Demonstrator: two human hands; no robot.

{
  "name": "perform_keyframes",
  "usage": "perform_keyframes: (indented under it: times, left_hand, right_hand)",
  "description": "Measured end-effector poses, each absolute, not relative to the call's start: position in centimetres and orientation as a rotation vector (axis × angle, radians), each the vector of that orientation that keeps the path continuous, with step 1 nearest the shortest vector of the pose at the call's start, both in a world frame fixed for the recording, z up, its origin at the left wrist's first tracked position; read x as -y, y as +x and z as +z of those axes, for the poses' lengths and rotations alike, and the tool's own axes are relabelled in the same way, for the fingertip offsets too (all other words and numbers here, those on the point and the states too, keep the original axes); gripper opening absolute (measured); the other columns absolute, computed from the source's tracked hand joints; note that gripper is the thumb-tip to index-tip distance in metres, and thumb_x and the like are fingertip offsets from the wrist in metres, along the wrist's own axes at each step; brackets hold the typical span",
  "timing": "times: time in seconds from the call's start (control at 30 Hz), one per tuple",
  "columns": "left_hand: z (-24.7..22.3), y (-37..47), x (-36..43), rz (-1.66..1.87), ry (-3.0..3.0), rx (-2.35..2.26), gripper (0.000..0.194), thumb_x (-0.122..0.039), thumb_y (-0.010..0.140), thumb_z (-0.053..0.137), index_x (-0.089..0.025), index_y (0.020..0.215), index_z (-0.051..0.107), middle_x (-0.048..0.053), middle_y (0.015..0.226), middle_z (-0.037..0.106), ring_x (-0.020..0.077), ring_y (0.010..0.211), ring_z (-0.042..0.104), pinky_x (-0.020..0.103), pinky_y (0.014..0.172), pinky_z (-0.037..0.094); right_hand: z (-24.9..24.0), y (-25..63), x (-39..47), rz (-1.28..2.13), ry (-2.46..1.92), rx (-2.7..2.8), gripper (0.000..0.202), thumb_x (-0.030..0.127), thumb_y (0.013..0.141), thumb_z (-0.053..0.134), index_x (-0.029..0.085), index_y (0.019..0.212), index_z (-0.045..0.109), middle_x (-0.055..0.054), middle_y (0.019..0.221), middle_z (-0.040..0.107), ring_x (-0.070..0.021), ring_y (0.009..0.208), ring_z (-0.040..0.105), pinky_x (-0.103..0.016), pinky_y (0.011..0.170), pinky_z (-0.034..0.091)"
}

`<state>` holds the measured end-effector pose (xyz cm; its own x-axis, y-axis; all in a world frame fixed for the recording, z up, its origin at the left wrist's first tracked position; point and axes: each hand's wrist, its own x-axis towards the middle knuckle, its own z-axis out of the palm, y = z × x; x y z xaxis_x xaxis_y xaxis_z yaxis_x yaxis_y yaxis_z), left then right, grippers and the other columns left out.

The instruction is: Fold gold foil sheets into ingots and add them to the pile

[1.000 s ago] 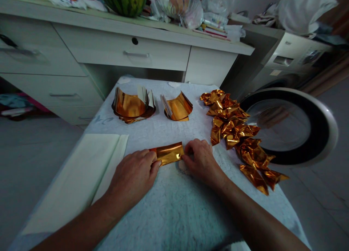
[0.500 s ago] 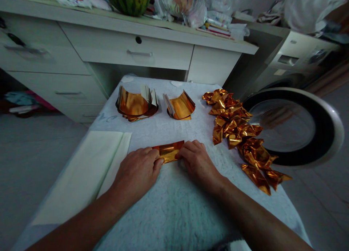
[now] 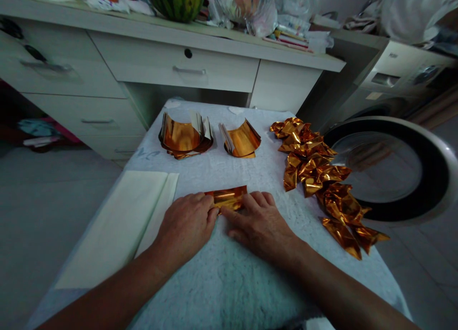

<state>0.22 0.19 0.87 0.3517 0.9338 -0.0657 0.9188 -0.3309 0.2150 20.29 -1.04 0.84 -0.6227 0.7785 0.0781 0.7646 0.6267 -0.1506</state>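
A folded sheet of shiny gold foil paper (image 3: 229, 197) lies on the cloth-covered table between my hands. My left hand (image 3: 188, 222) is closed on its left end, thumb and fingers pinching the near edge. My right hand (image 3: 263, 222) has its fingers apart and lies on the right part of the sheet, the index fingertip touching the near edge close to my left thumb. Farther back stand a curled stack of gold foil sheets (image 3: 182, 136) and a smaller curled stack (image 3: 243, 140). Several folded gold foil pieces (image 3: 311, 165) are heaped to the right.
Pale paper sheets (image 3: 110, 225) lie at the table's left side. Behind stands a white cabinet (image 3: 214, 74) with a watermelon (image 3: 177, 3) and plastic bags on top. A washing machine's round door (image 3: 393, 167) hangs open at the right, close to the table edge.
My right hand has loosened its pinch on the sheet's right end, and its index finger has reached left along the near edge. My left hand keeps its hold.
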Motion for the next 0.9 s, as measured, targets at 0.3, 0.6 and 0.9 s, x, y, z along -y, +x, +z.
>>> perform_keyframes:
  times: [0.3,0.6,0.9]
  left_hand:
    - [1.27,0.55,-0.11,0.042,2.41,-1.71,0.03,-0.027,0.097,0.038,-0.016,0.085,0.063,0.011,0.086,0.07,0.0269,0.081,0.066,0.042,0.077,0.05]
    - [1.24,0.65,-0.18,-0.019,2.435,-1.744,0.029,-0.028,0.096,0.039,-0.017,0.085,0.063,0.01,0.084,0.07,0.0258,0.08,0.067,0.04,0.077,0.051]
    - [1.04,0.57,-0.11,-0.002,2.419,-1.748,0.028,-0.029,0.097,0.038,-0.018,0.084,0.06,0.009,0.086,0.071,0.0251,0.08,0.067,0.039,0.076,0.05]
  right_hand:
    - [1.02,20.36,1.38,0.226,-1.341,2.746,0.055,0.063,0.092,0.048,0.036,0.14,0.05,-0.011,0.112,0.055,-0.0304,0.102,0.046,-0.049,0.088,0.034]
    - [1.13,20.6,1.73,0.195,-1.278,2.746,0.061,0.065,0.09,0.048,0.039,0.144,0.044,-0.012,0.108,0.054,-0.0311,0.1,0.046,-0.051,0.087,0.036]
    - [1.08,20.61,1.75,0.214,-1.298,2.754,0.06,0.068,0.09,0.045,0.034,0.139,0.052,-0.011,0.111,0.056,-0.0312,0.103,0.046,-0.051,0.09,0.034]
